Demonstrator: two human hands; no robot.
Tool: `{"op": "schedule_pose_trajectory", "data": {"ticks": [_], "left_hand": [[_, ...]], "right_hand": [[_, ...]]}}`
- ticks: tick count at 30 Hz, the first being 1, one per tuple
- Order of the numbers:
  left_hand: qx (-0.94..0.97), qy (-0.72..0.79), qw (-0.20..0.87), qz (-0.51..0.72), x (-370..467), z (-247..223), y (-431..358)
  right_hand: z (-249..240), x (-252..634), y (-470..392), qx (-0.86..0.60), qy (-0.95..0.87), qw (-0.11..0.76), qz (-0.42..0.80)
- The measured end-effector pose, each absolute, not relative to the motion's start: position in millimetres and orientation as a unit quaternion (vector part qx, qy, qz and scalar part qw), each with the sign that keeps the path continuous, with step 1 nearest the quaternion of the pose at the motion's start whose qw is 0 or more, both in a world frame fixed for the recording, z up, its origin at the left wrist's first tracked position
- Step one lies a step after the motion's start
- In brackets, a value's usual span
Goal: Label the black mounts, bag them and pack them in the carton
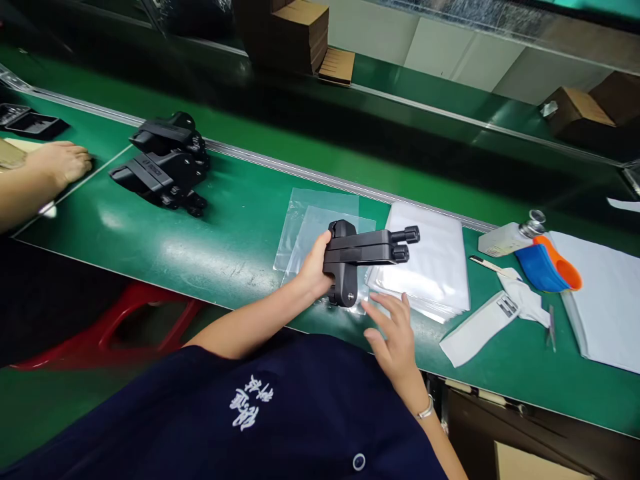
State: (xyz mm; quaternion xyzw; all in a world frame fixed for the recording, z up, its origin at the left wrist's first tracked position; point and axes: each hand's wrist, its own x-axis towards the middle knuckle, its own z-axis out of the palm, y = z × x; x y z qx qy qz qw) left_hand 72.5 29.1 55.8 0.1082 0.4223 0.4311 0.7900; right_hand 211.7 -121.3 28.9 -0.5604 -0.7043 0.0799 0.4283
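My left hand grips a black plastic device with a wide body and two parallel arms ending in round knobs that point right. I cannot make out its exact kind. Just below and to the right of it, my right hand is empty, its fingers spread and apart from the device. Beneath the device lie thin clear plastic bags on the green bench. A stack of clear plastic bags sits immediately to its right.
Two similar black devices stand at left, near a co-worker's hand. To the right are a white pump bottle, a blue-and-orange holder, a white cloth, a white packet and tweezers. A metal rail borders the bench.
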Motion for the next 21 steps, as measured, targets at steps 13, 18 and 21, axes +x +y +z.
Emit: {"op": "schedule_pose_trajectory", "data": {"ticks": [13, 18, 21], "left_hand": [[0.304, 0.35, 0.791, 0.398, 71.1, 52.1, 9.3], [0.533, 0.161, 0.768, 0.315, 62.7, 66.1, 2.6], [0.611, 0.136, 0.734, 0.261, 60.1, 73.4, 5.2]], "right_hand": [[47.6, 223.2, -109.4, -0.523, -0.341, 0.68, 0.383], [21.4, 227.9, -98.3, -0.51, -0.173, 0.714, 0.447], [5.7, 221.9, -96.5, -0.497, -0.149, 0.701, 0.489]]}}
